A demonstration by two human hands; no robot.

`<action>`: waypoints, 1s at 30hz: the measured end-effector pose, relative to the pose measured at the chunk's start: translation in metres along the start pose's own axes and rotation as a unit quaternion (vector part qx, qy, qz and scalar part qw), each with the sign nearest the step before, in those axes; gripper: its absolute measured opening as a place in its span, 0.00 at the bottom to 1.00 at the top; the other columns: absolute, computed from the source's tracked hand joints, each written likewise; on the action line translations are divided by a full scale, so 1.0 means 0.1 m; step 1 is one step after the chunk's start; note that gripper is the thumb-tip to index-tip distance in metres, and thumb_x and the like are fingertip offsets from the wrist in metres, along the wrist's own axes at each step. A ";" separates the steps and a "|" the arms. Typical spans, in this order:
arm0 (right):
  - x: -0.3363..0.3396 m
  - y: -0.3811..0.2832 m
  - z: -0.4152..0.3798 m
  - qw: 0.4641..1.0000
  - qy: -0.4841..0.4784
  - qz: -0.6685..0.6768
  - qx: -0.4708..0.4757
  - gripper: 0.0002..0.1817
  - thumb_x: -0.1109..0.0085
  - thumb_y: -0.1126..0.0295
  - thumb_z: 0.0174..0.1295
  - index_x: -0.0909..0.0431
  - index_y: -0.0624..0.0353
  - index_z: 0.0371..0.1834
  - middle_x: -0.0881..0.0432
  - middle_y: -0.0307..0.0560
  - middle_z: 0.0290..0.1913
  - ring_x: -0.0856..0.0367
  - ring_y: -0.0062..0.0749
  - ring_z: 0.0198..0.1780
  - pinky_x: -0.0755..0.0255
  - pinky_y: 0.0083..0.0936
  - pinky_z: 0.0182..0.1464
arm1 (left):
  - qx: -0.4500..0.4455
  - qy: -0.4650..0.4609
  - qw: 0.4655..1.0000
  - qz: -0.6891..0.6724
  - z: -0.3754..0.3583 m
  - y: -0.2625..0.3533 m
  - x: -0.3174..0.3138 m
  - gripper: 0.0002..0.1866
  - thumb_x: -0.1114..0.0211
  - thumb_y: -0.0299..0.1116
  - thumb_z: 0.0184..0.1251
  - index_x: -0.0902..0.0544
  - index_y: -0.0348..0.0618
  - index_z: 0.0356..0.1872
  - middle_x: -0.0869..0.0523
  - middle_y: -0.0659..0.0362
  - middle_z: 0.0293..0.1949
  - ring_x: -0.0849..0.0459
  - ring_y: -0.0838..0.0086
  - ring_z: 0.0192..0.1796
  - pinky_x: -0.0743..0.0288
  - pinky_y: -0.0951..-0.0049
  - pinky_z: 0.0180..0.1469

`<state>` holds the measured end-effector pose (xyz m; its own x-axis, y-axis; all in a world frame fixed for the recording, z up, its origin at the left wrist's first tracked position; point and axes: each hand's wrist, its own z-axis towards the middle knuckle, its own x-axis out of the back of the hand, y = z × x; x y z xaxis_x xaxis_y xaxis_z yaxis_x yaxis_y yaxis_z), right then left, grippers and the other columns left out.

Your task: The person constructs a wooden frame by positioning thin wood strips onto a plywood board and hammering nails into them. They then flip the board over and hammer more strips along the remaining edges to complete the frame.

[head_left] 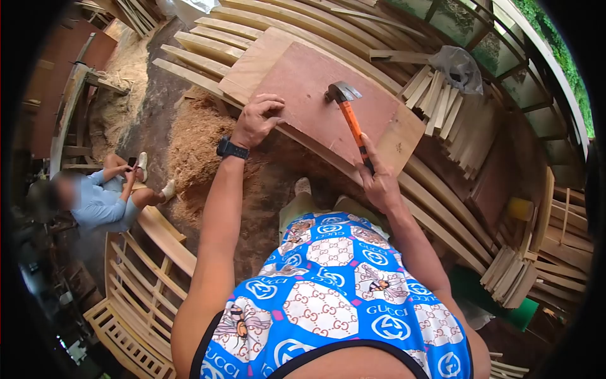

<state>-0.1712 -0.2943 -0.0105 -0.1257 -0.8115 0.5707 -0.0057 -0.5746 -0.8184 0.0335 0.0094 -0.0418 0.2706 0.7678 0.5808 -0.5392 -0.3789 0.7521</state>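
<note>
My right hand [381, 184] is wrapped round the lower handle of a claw hammer [349, 117] with an orange and black grip. The hammer's dark metal head overlaps the middle of a reddish-brown board [297, 82]. This board lies on stacked timber, with paler wood showing at both ends. At the board's near left edge is my left hand [257, 120], a dark watch on its wrist. Its fingers are curled and drawn in towards the thumb; I cannot tell what they hold.
Long wooden strips [252, 19] are stacked beneath and beyond the board. Sawdust [199, 148] is heaped on the floor at left. A person in light blue [104, 199] sits beyond it, near a slatted wooden frame [129, 328]. Bundled slats [435, 95] and a plastic bag [456, 68] lie at right.
</note>
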 end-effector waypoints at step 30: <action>0.09 0.12 0.10 0.997 -0.059 0.019 -0.051 0.36 0.37 0.73 0.74 0.34 0.46 0.85 0.14 0.51 0.62 0.17 0.32 0.63 0.27 0.29 0.67 | 0.296 0.239 0.768 -0.515 -0.84 0.08 -0.26 0.06 0.38 0.21 0.76 0.20 0.36 0.49 0.09 0.46 0.45 0.07 0.61 0.45 0.07 0.63 0.49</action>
<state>-0.1623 -0.3091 -0.0144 -0.0095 -0.8429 0.5380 -0.1046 -0.5342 -0.8388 -0.0445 0.0298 -0.0769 -0.0907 0.8657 -0.4923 0.2603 0.4978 0.8273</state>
